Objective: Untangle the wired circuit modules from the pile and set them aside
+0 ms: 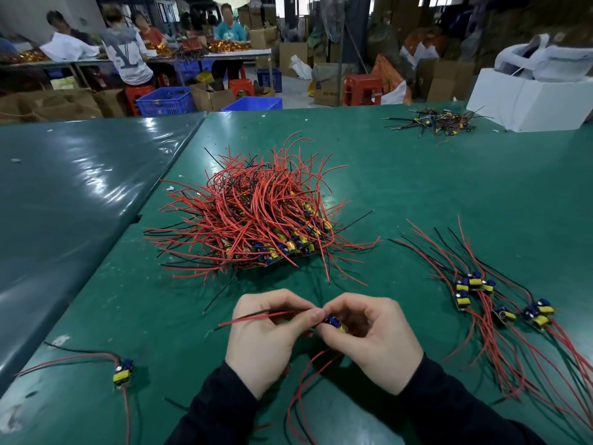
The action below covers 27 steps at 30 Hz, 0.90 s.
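**One module in hand, pile waiting**

Just in front of the pile (253, 216), the left hand (266, 335) pinches the red and black leads while the right hand (369, 338) grips the module (335, 323). Next, probably: lay it with the sorted modules (500, 303), right of the pile.

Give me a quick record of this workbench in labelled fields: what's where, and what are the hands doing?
surface: green table mat
main pile: tangled red and black wired modules, centre
left hand: pinches the wires of one module
right hand: holds that held module
sorted group: untangled modules, laid to the right
single module: near left
far heap: small bundle beside a white box
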Each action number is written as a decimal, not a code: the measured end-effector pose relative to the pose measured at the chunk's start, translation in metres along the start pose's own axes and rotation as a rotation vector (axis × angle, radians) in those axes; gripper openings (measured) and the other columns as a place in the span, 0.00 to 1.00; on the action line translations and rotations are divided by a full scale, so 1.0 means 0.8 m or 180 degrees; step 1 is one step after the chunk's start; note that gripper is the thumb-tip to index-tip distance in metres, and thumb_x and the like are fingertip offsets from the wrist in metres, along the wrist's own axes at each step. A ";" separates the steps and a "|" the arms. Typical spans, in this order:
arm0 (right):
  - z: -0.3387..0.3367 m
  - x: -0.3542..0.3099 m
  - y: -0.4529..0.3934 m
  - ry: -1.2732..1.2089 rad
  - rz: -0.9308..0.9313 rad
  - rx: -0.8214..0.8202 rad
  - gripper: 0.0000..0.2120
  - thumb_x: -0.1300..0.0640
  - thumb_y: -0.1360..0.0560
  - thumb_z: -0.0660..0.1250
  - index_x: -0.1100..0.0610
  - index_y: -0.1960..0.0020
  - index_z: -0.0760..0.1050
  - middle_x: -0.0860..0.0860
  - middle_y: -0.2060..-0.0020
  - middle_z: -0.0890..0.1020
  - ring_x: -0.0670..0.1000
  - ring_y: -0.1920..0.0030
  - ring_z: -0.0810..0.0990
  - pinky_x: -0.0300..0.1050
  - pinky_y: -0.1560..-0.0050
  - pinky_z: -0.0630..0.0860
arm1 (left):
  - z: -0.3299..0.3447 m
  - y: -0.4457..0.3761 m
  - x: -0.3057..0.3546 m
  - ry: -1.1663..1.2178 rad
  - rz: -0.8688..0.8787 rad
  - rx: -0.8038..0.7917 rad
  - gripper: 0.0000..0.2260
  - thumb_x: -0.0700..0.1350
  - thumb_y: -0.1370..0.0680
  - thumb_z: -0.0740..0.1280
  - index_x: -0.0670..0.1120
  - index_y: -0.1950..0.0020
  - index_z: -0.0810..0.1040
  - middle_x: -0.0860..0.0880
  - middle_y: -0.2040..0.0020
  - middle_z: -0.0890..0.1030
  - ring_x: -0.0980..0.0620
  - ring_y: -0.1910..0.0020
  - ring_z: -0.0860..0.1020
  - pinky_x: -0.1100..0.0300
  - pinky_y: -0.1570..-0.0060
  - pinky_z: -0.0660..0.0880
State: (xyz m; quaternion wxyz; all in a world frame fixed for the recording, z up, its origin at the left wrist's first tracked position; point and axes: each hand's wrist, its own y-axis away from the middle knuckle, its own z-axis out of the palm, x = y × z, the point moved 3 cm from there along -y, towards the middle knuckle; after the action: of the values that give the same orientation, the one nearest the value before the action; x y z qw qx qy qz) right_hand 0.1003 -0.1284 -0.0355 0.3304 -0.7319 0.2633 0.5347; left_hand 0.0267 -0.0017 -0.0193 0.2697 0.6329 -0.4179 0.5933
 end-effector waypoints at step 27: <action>0.001 -0.014 0.002 0.0304 -0.0652 -0.0221 0.05 0.59 0.32 0.72 0.50 0.63 0.78 0.43 0.69 0.79 0.42 0.69 0.75 0.38 0.65 0.74 | -0.020 -0.006 0.010 0.2927 -0.2077 -0.0762 0.15 0.48 0.28 0.62 0.44 0.73 0.73 0.49 0.73 0.71 0.56 0.79 0.66 0.68 0.85 0.62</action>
State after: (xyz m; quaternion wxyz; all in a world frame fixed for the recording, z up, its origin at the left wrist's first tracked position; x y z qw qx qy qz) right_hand 0.0954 -0.1286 -0.0253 0.3449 -0.7906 0.1840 0.4714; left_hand 0.0217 0.0123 -0.0084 0.6625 0.3711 -0.1050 0.6421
